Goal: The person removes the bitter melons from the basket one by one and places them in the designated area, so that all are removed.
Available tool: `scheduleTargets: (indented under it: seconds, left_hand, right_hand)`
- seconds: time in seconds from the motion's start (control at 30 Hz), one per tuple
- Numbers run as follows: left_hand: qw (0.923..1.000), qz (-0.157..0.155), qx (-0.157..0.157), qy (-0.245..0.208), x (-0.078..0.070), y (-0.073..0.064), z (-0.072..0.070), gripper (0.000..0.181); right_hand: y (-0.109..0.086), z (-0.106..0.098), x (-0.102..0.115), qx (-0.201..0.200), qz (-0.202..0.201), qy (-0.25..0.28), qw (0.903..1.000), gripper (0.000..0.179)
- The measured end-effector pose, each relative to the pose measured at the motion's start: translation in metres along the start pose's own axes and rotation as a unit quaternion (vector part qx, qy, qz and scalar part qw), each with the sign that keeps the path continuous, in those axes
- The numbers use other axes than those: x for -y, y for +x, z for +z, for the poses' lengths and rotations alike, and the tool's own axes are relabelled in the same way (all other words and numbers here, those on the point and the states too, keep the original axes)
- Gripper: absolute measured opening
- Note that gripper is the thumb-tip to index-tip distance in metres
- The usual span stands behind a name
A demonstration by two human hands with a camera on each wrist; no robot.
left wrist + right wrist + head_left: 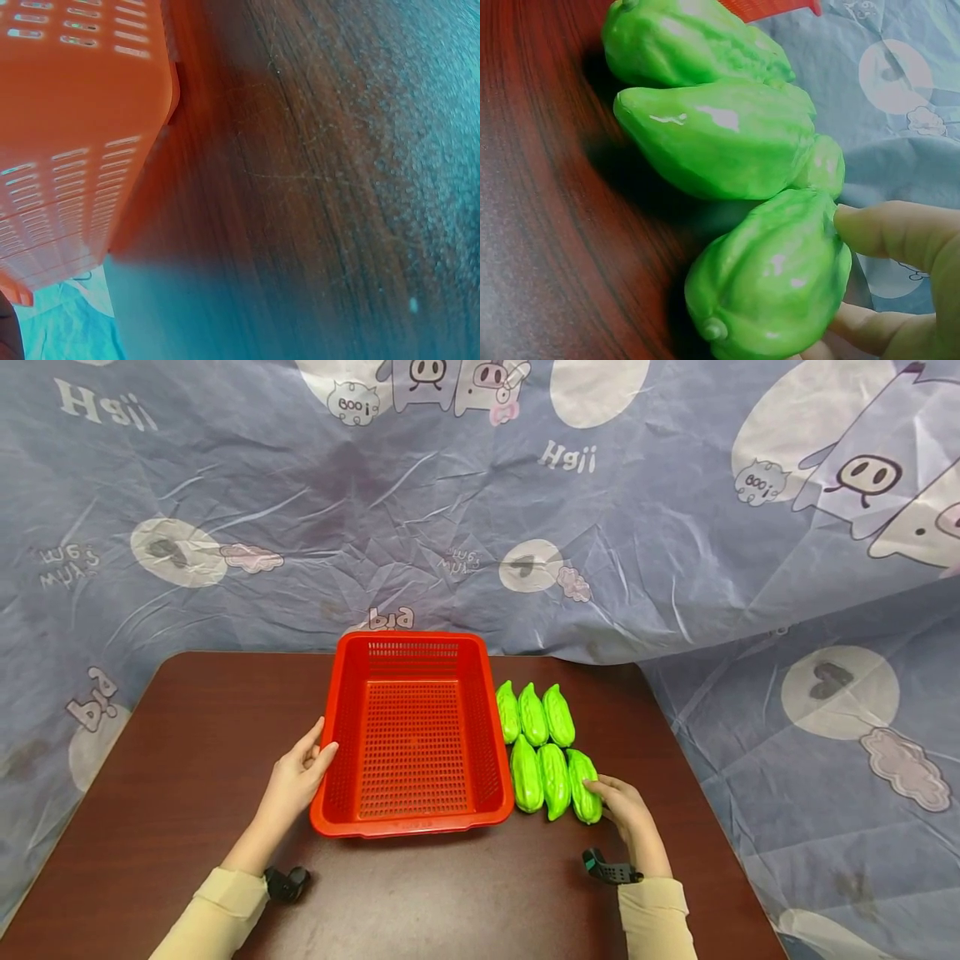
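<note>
A red plastic basket (412,827) with slotted walls and a mesh floor stands on the table, nothing in it. My left hand (298,774) grips its left rim, thumb over the edge; the left wrist view shows mostly the basket's outer wall (82,97). Right of the basket lie several glossy green bitter melons in two rows, three in the back row (533,717) and three in front. My right hand (628,810) holds the front right bitter melon (769,277) with its fingertips at the side and end. Another bitter melon (716,139) lies beside it.
The dark brown wooden table (202,727) ends at a back edge just behind the basket. A blue-grey printed cloth (420,510) hangs behind and along the right side. Each wrist wears a strap with a small black camera (288,883).
</note>
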State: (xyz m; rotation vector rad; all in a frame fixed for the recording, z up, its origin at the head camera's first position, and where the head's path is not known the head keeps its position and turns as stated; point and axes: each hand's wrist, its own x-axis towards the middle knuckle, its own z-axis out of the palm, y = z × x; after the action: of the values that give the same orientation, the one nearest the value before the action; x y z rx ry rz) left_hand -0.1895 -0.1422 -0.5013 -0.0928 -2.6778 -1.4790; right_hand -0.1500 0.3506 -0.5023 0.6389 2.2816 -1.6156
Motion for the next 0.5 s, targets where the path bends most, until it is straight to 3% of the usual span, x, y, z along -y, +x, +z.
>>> scheduleTargets:
  seconds: [0.5]
  left_hand:
    - [0.9996, 0.0, 0.011, 0.026, -0.0016, 0.0014, -0.0019, 0.062]
  right_hand:
    - [0.0006, 0.0011, -0.0016, 0.0, -0.007, 0.008, 0.9999, 0.065]
